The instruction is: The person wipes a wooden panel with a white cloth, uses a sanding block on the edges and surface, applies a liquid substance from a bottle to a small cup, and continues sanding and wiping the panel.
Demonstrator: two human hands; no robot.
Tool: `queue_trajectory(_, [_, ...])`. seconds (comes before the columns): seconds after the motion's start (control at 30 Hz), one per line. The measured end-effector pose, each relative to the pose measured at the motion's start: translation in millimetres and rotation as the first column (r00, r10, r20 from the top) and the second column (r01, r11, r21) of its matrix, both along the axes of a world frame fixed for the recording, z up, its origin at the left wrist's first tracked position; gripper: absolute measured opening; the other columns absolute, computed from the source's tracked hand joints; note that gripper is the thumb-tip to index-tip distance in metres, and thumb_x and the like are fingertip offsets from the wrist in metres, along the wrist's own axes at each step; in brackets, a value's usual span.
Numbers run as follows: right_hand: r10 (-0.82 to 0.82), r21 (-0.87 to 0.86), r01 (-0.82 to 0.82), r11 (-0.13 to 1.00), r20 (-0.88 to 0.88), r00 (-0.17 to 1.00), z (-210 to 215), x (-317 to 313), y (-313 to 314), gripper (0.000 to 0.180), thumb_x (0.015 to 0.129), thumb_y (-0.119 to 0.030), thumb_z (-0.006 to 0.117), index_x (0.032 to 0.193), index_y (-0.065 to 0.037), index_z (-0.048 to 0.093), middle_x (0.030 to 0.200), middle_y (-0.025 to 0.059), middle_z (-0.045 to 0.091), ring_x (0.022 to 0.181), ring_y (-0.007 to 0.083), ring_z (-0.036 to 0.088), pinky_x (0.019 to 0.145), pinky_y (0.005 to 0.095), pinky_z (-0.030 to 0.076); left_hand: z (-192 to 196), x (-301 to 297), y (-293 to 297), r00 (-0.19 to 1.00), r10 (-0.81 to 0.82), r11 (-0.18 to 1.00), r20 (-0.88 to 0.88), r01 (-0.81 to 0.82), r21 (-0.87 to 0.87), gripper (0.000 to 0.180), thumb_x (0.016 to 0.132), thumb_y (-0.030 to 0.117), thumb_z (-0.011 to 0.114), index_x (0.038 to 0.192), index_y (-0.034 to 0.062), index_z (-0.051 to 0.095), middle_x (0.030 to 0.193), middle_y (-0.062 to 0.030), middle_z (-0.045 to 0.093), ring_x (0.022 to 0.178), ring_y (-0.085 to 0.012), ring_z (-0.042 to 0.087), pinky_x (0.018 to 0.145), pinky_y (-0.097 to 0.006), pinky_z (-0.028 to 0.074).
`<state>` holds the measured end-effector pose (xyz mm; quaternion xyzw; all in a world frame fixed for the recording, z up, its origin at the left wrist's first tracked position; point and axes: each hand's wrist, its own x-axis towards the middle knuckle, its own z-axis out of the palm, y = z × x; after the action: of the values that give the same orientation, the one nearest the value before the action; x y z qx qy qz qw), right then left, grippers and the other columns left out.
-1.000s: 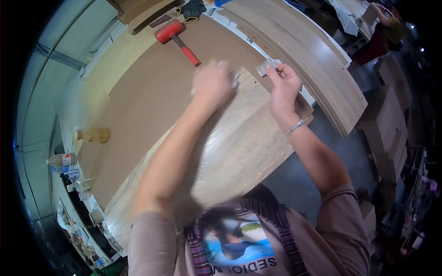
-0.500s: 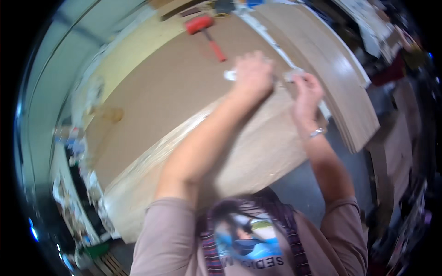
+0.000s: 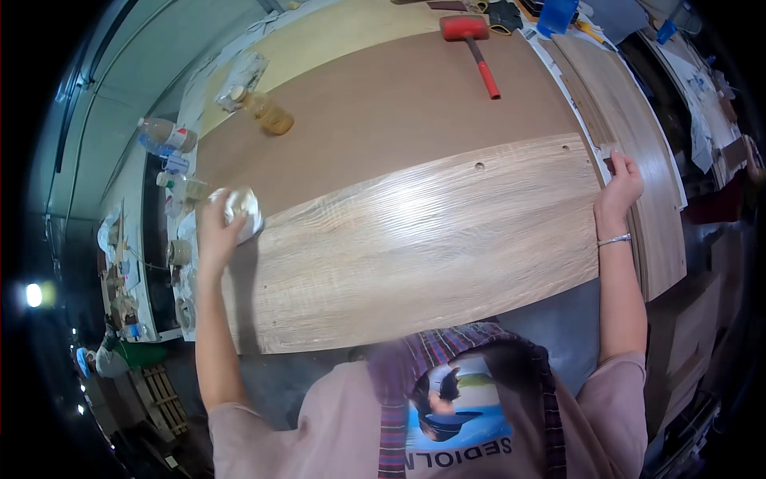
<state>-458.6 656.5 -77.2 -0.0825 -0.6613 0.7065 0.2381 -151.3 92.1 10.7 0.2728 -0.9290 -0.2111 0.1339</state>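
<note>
A long wood-grain panel [image 3: 431,239] lies across the bench in front of me, with small round holes near its far right corner. At its left end my left hand [image 3: 217,235] is closed on a white wad of cloth [image 3: 252,215], against the panel's far left corner. My right hand [image 3: 619,190] is beyond the panel's right end, fingers curled in a pinch near a stack of boards. What it pinches, if anything, is too small to make out. A red-headed mallet [image 3: 471,48] lies on the brown sheet [image 3: 383,112] behind the panel.
A bottle of yellowish liquid [image 3: 267,113] lies on the brown sheet at the far left. More plastic bottles [image 3: 169,137] crowd the left edge. Stacked wood-grain boards [image 3: 638,160] line the right side. Dark gloves [image 3: 504,16] and a blue container [image 3: 556,17] are at the back.
My left hand has swept from the far middle to the panel's left end with the white cloth. My right hand stays by the right end. The view has shifted, and more of the panel shows.
</note>
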Motion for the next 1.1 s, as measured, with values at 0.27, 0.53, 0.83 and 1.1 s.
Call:
queue_trajectory(0.27, [-0.017,-0.070,0.014,0.997,-0.039,0.999,-9,-10,10,0.011,0.087,-0.009,0.073,0.081,-0.001,0.067,0.077,0.0039,0.065,0.074,0.0117,0.058,0.071,0.0252,0.046,61,16,30,0.939,0.036,0.849,-0.341,0.151,0.506,0.034,0.086,-0.004,0.061,0.120,-0.0047,0.063,0.097,-0.0059,0.069,0.088,-0.0101,0.063,0.079,-0.023,0.050])
queue_trajectory(0.53, [-0.082,-0.041,0.080,0.996,-0.056,0.995,-12,-11,9,0.011,0.085,-0.007,0.073,0.080,0.001,0.067,0.076,0.0042,0.065,0.069,0.0121,0.059,0.066,0.0246,0.048,75,24,44,0.955,-0.216,0.879,-0.204,0.282,0.384,0.029,0.083,0.002,0.068,0.111,-0.0032,0.067,0.099,-0.0062,0.069,0.087,-0.0121,0.063,0.075,-0.026,0.051])
queue_trajectory(0.83, [-0.112,0.004,0.112,0.994,-0.052,0.992,-11,-10,9,0.011,0.085,-0.007,0.074,0.082,0.001,0.067,0.077,0.0045,0.066,0.071,0.0124,0.060,0.067,0.0253,0.048,92,7,33,0.948,-0.254,0.806,-0.190,0.316,0.500,0.009,0.085,0.008,0.068,0.088,-0.0008,0.068,0.081,-0.0041,0.070,0.073,-0.0117,0.066,0.067,-0.026,0.052])
queue_trajectory(1.1, [-0.117,-0.014,0.116,0.993,-0.095,0.989,-8,-8,5,0.012,0.083,-0.007,0.073,0.076,0.000,0.067,0.073,0.0032,0.065,0.070,0.0112,0.058,0.067,0.0254,0.045,114,2,28,0.826,-0.232,0.629,-0.513,0.530,0.569,0.009,0.084,0.006,0.061,0.078,-0.0005,0.061,0.088,-0.0048,0.060,0.079,-0.0120,0.058,0.077,-0.027,0.047])
